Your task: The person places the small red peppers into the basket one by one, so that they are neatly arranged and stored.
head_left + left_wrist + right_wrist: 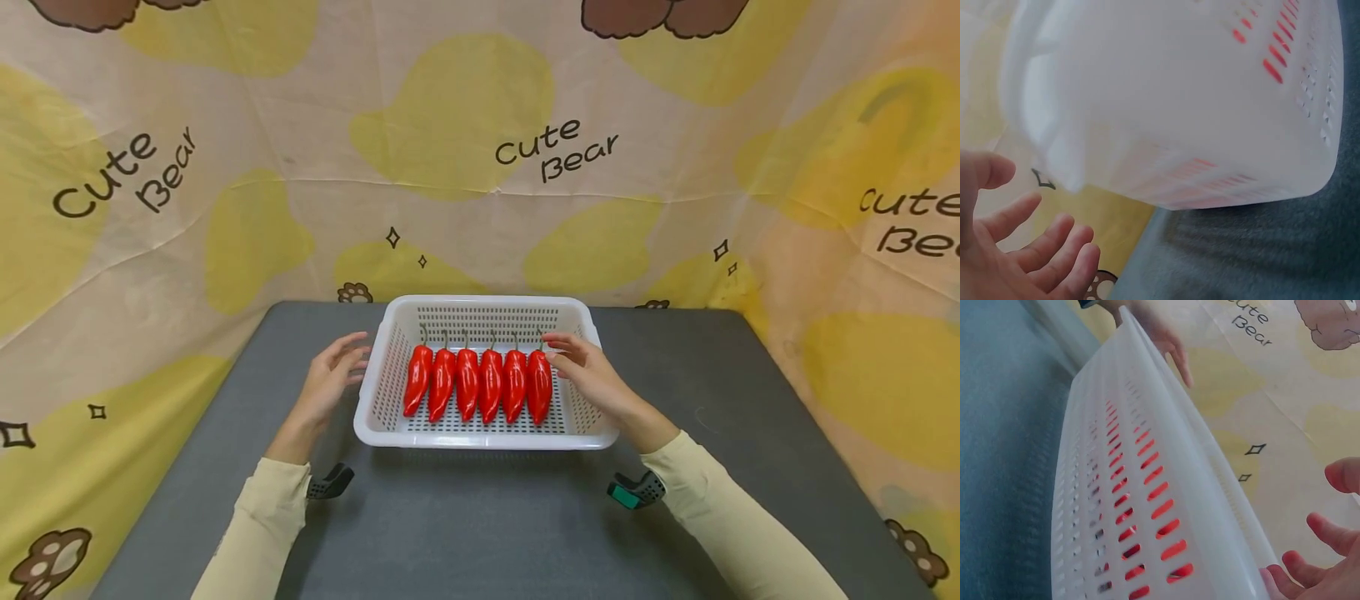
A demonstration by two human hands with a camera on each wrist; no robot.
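Note:
Several glossy red chili peppers [491, 385] lie side by side in a row inside a white perforated plastic basket [480, 442], stems toward the back. Just outside the basket's left wall is my left hand [330, 383], its fingers loosely bent and holding nothing; in the left wrist view the fingers stand apart from the basket [1166, 87]. Over the basket's right side hovers my right hand [592, 375], fingertips close to the rightmost pepper [538, 387]. Whether they touch it I cannot tell. The right wrist view shows those fingers spread above the rim.
The basket stands on a dark grey table [465, 525], near its back edge. Behind and beside the table hangs a yellow and cream cloth [450, 117] with bear lettering. Each wrist wears a dark strap, the right strap [636, 490] with a green patch.

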